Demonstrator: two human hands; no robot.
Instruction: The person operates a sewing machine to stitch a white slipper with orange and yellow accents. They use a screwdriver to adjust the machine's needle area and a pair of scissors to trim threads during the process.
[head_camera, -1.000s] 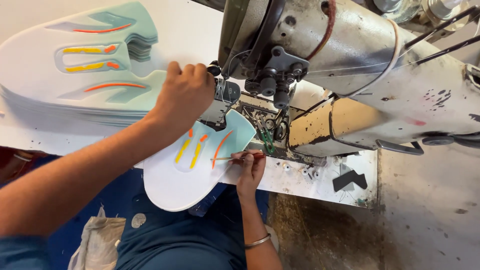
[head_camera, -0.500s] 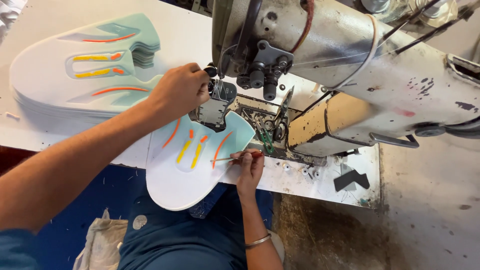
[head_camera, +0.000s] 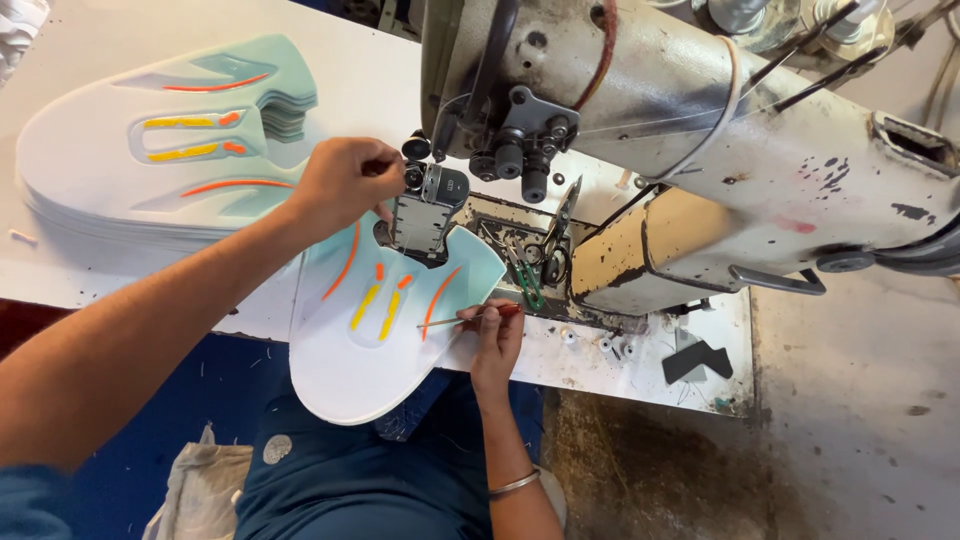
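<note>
From where I stand, the left hand (head_camera: 345, 180) is up at the middle of the frame, fingers pinched together on something small at the head of the industrial sewing machine (head_camera: 700, 150), right by the presser foot assembly (head_camera: 425, 215); whether it is thread or a small part that they grip, I cannot tell. The right hand (head_camera: 493, 340), lower centre, is closed around a thin red-handled tool (head_camera: 470, 317) and rests on the edge of the shoe upper piece (head_camera: 375, 320), a pale white and mint panel with orange and yellow stripes that lies under the foot and hangs off the front of the surface (head_camera: 620, 360).

The chief risk, as I judge it, is the left fingers so near the needle area: a press of the pedal would catch them. The panel overhangs a good deal, so if the right hand lifts, it could slide or swing askew under the foot. The tool's tip could also scratch the printed stripes. The stack of matching upper pieces (head_camera: 150, 160) in the upper left sits well apart.
</note>
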